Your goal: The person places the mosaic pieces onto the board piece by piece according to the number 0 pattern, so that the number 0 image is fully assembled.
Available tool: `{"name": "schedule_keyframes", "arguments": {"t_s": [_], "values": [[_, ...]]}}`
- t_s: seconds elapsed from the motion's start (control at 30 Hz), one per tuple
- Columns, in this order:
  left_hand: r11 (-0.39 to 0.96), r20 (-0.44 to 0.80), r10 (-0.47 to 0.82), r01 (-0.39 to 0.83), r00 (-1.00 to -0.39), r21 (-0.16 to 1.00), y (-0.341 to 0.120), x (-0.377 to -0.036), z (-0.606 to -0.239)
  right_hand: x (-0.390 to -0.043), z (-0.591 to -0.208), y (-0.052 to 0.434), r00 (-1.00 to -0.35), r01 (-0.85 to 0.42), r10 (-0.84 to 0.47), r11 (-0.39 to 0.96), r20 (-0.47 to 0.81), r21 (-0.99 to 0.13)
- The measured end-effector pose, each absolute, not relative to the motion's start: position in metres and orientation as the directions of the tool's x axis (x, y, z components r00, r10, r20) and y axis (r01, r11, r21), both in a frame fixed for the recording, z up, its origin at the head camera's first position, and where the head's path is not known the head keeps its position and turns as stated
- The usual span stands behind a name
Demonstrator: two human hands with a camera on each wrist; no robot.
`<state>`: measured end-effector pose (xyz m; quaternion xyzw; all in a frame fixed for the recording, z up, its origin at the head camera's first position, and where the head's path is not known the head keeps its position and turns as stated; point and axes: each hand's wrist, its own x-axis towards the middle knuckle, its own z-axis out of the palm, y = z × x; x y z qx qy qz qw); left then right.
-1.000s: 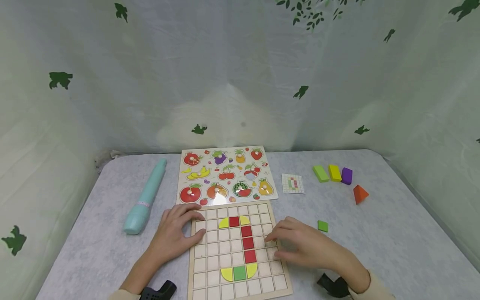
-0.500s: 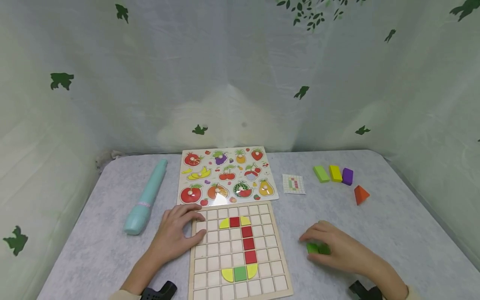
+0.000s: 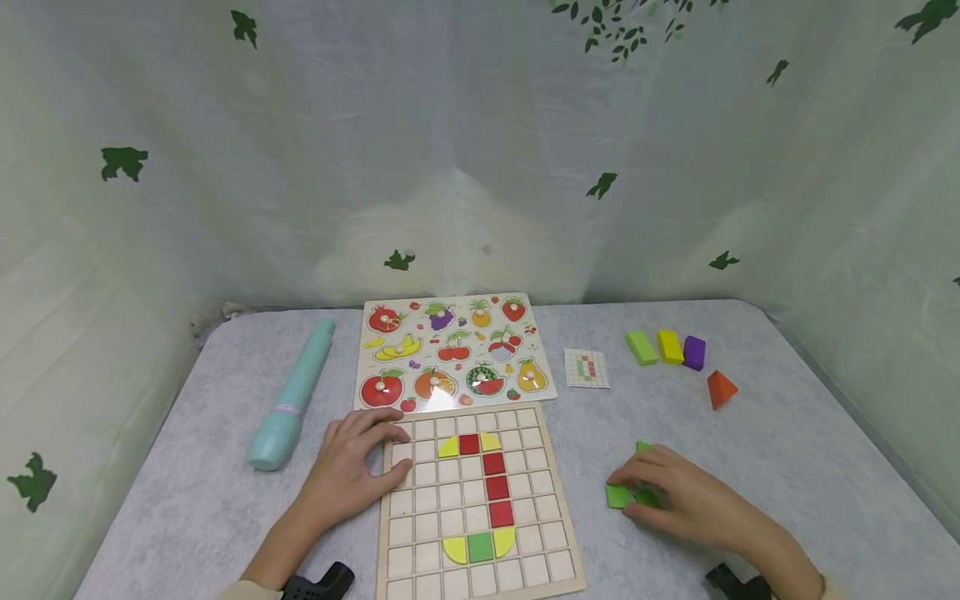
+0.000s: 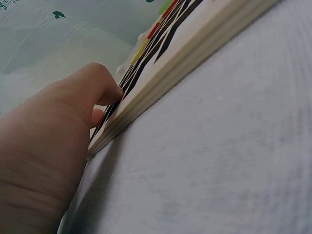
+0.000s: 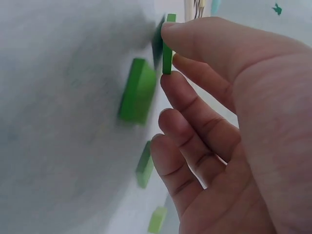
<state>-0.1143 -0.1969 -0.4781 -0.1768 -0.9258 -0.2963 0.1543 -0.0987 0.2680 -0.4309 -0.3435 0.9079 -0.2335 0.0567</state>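
Note:
In the head view, my left hand (image 3: 352,458) rests on the left edge of a wooden grid board (image 3: 383,533), thumb and fingers spread. The left wrist view has the thumb on top of the board. To the board's right, my right hand (image 3: 690,496) pinches a thin green square tile (image 5: 167,56) between thumb and fingers, just off the table. A thicker-looking green block (image 5: 138,92) lies under that hand, and another green tile (image 3: 643,447) lies just beyond it. Red tiles (image 3: 497,487), yellow quarter-rounds (image 3: 454,549) and a green square (image 3: 480,547) sit in the grid.
A fruit puzzle board (image 3: 422,364) lies behind the grid, with a small pattern card (image 3: 587,368) at its right. Green (image 3: 641,347), yellow (image 3: 670,347) and purple (image 3: 694,352) blocks and an orange prism (image 3: 722,389) stand farther right. A teal bottle-shaped object (image 3: 288,404) lies left.
My right hand has moved from the grid's right side out to the green pieces on the table and now pinches a green tile. The left hand has stayed on the board.

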Motion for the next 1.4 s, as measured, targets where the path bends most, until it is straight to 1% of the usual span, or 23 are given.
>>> {"name": "schedule_keyframes", "arguments": {"t_s": [0.17, 0.33, 0.63, 0.8, 0.97, 1.2, 1.4], "values": [[0.762, 0.39, 0.236, 0.418, -0.89, 0.494, -0.197, -0.115, -0.478, -0.104, -0.424, 0.252, -0.755, -0.589, -0.656, 0.662, 0.023, -0.464], [0.762, 0.391, 0.239, 0.421, -0.889, 0.492, -0.196, -0.115, -0.479, -0.11, -0.417, 0.232, -0.725, -0.622, -0.688, 0.636, 0.028, -0.456], [0.763, 0.39, 0.234, 0.417, -0.891, 0.494, -0.197, -0.115, -0.48, -0.118, -0.409, 0.194, -0.667, -0.655, -0.745, 0.582, 0.006, -0.482], [0.762, 0.385, 0.234, 0.414, -0.893, 0.497, -0.196, -0.115, -0.479, -0.121, -0.405, 0.172, -0.647, -0.66, -0.762, 0.566, -0.009, -0.494], [0.761, 0.389, 0.236, 0.419, -0.89, 0.495, -0.196, -0.115, -0.479, -0.122, -0.405, 0.154, -0.613, -0.673, -0.789, 0.539, -0.025, -0.506], [0.762, 0.399, 0.238, 0.425, -0.886, 0.489, -0.196, -0.115, -0.48, -0.124, -0.411, 0.129, -0.539, -0.725, -0.842, 0.47, -0.009, -0.503], [0.767, 0.403, 0.237, 0.425, -0.884, 0.481, -0.196, -0.115, -0.481, -0.121, -0.417, 0.106, -0.512, -0.756, -0.859, 0.439, 0.02, -0.486]]}}
